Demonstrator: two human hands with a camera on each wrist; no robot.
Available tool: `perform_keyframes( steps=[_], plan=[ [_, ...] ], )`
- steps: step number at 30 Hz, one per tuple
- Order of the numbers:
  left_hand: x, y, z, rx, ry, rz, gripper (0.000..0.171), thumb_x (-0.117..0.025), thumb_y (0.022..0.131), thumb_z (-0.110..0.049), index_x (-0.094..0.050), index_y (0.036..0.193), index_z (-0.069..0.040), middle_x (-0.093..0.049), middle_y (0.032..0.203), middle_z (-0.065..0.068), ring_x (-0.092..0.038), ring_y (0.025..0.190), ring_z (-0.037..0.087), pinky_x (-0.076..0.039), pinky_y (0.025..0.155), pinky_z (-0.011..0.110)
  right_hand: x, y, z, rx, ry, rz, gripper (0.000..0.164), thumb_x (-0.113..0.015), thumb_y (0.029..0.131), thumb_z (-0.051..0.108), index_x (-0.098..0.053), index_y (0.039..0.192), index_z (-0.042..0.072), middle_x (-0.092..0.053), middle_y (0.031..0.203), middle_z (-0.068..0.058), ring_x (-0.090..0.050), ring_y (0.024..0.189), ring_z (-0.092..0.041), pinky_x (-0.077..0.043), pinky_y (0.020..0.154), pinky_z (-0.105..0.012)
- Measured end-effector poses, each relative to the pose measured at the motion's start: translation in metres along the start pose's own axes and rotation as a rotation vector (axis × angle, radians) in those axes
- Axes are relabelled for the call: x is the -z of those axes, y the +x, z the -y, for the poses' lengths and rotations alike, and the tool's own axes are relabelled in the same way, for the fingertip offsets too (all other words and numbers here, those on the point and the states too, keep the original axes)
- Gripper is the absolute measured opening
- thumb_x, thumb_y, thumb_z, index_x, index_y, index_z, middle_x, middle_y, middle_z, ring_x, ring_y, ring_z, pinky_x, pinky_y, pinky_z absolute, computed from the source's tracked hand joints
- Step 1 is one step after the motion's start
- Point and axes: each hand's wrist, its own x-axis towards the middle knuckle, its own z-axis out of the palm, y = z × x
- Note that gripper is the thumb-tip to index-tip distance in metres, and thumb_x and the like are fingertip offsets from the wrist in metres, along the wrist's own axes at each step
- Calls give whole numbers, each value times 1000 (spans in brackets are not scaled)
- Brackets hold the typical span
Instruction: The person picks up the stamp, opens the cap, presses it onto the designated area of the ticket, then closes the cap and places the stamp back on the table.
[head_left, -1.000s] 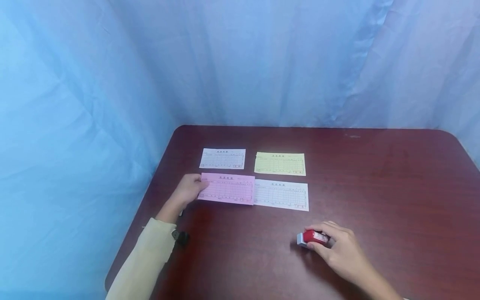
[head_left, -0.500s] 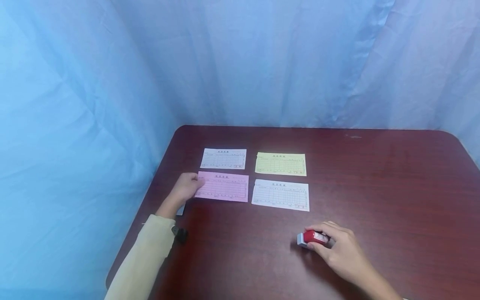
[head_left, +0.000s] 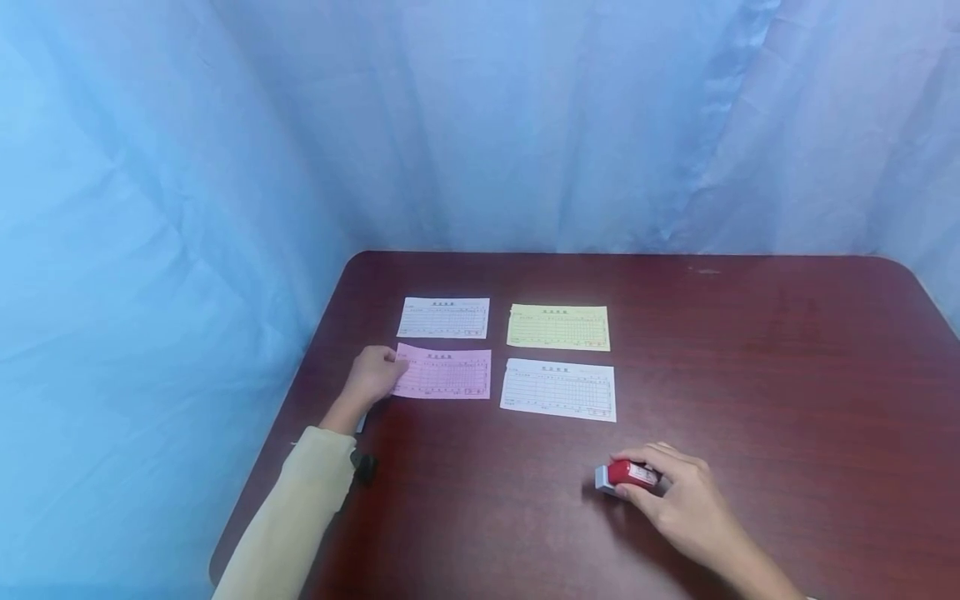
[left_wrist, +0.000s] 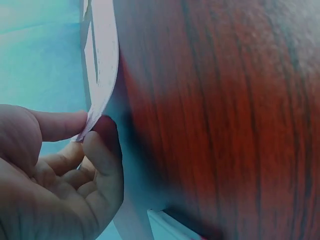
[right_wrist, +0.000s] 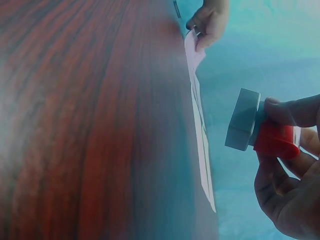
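My left hand (head_left: 371, 375) pinches the left edge of a pink printed form (head_left: 444, 373) between thumb and fingers. In the left wrist view the thumb (left_wrist: 62, 125) presses the paper's edge against the index finger. My right hand (head_left: 686, 504) holds a red stamp (head_left: 630, 474) with a pale grey end block (right_wrist: 243, 120), tilted sideways above the table. To the right of the pink form, a small gap away, lies a white form (head_left: 558, 390). Behind these lie another white form (head_left: 444, 318) and a yellow form (head_left: 558, 327). Small red marks show at the forms' lower right corners.
The dark red-brown wooden table (head_left: 750, 350) has rounded corners. Blue curtains (head_left: 480, 125) hang at its back and left. A flat, pale-edged thing (left_wrist: 172, 227) lies by the left wrist, mostly hidden.
The left hand has drawn the pink form leftward, off the front white form it overlapped, and it now looks lower. The right hand and stamp have stayed in place.
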Motion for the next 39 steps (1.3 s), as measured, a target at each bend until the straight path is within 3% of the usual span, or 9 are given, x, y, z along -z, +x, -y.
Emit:
perform_keyframes(
  steps=[11, 39],
  plan=[
    [-4, 0, 2, -27, 108, -78, 18, -61, 98, -15, -70, 100, 0, -68, 90, 13, -62, 81, 28, -50, 70, 39, 1, -1, -2, 17, 6, -12, 43, -90, 63, -3, -76, 99, 16, -68, 89, 13, -60, 77, -4, -45, 71, -11],
    [-6, -2, 2, 27, 245, -137, 19, -65, 96, -16, -69, 106, -1, -69, 96, 17, -64, 78, 30, -53, 65, 39, 1, -1, -3, 30, -1, -14, 43, -90, 63, -3, -75, 100, 13, -69, 90, 10, -60, 78, -3, -45, 71, -11]
  ],
)
